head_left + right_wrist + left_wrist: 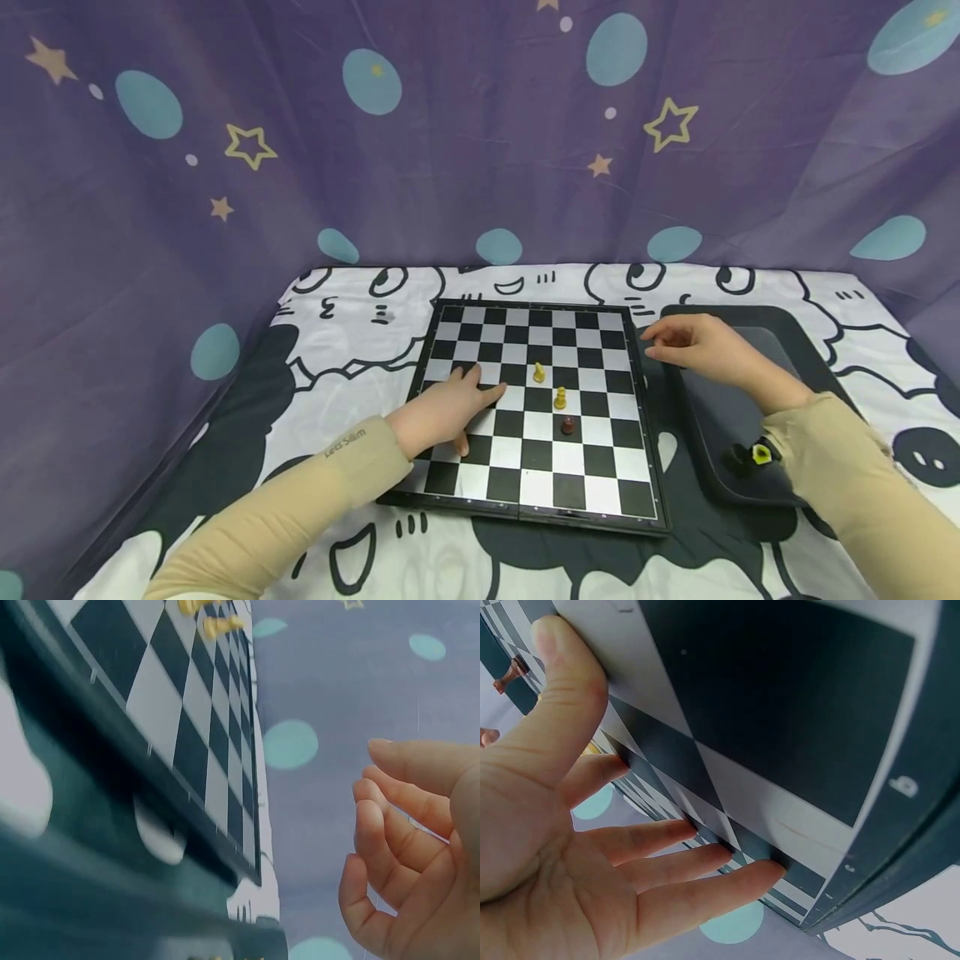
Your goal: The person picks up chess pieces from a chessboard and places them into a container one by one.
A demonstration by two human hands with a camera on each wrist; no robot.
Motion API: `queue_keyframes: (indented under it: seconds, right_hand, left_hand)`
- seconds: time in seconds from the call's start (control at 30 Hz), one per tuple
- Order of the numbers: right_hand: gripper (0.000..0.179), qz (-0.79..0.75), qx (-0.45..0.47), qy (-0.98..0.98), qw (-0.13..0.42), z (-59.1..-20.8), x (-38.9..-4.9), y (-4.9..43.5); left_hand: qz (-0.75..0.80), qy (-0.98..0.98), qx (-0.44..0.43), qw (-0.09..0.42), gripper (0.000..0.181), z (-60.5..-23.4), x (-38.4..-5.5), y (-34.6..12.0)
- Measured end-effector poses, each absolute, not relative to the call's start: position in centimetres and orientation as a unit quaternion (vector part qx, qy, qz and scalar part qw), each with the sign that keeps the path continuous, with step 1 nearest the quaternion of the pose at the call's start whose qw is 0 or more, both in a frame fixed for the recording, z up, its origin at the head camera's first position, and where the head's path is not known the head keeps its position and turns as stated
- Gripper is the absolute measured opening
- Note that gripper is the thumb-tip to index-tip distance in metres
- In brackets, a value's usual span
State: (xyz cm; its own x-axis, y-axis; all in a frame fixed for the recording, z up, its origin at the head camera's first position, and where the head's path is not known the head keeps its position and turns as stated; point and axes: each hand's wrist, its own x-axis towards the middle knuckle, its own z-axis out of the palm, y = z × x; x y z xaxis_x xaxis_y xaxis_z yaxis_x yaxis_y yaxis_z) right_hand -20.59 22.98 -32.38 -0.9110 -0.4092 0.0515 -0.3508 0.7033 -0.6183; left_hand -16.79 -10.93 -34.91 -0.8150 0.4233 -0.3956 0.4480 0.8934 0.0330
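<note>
My left hand (450, 407) lies spread over the left side of a chessboard (536, 454), its fingertips at the squares and nothing in its grasp. In the left wrist view its fingers (705, 896) are straight and apart. Two yellow chess pieces, a far one (539, 372) and a nearer one (560, 398), stand right of the board's middle. A dark red chess piece (567, 426) sits just nearer than them. My right hand (693, 340) hovers between the board's right edge and a black tray, fingers loosely bent, holding nothing.
The black tray (757, 492) stands right of the board, partly under the right forearm. A small black and yellow object (761, 454) shows by the right cuff. Patterned cloth (352, 333) covers the table, and a purple curtain (450, 167) hangs behind.
</note>
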Motion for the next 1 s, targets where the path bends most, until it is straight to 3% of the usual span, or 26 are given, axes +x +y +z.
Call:
queue_keyframes:
  seconds: [1.0]
  right_hand:
    - [0.029,-0.371,-0.293,0.872,0.13,-34.5,-20.4,15.6]
  left_hand:
    - [-0.025,0.953,0.23,0.194,0.106,-34.5,-16.5,-11.0]
